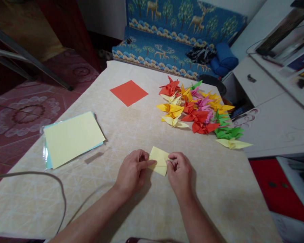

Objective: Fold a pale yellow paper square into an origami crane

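Note:
A small folded yellow paper point(159, 159) lies on the beige table point(147, 202) near the front. My left hand point(132, 172) pinches its left edge, index finger stretched onto the sheet. My right hand point(179, 172) grips its right edge with fingers curled. Both hands rest on the tabletop.
A stack of pale yellow and blue sheets point(72, 137) in a clear sleeve lies to the left. One red square sheet point(129, 92) lies farther back. A heap of several folded paper cranes point(199, 110) sits at the right. A grey cable point(40, 177) curves across the front left.

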### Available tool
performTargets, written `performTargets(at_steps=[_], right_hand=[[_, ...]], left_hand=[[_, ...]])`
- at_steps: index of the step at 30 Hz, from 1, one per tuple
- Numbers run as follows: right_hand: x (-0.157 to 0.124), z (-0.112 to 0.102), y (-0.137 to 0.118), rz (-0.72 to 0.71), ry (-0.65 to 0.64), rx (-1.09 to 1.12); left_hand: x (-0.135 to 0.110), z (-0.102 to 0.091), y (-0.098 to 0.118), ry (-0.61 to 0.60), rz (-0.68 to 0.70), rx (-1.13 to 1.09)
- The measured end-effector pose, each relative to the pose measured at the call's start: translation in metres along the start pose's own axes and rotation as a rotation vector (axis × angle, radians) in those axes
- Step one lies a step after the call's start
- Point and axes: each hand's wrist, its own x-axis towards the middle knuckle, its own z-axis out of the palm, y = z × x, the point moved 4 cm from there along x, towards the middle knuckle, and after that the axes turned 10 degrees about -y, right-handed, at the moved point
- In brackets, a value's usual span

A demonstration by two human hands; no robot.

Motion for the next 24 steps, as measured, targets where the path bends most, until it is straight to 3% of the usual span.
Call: performTargets(at_steps=[4,24], right_hand=[[-0.004,0.002,0.002,0.001,-0.029,0.063],[-0.002,-0.003,-0.009,-0.030,-0.031,-0.116]], left_hand=[[0.000,0.000,0.000,0.005,0.004,0.018],[-0.003,0.005,0.002,-0.035,0.060,0.276]])
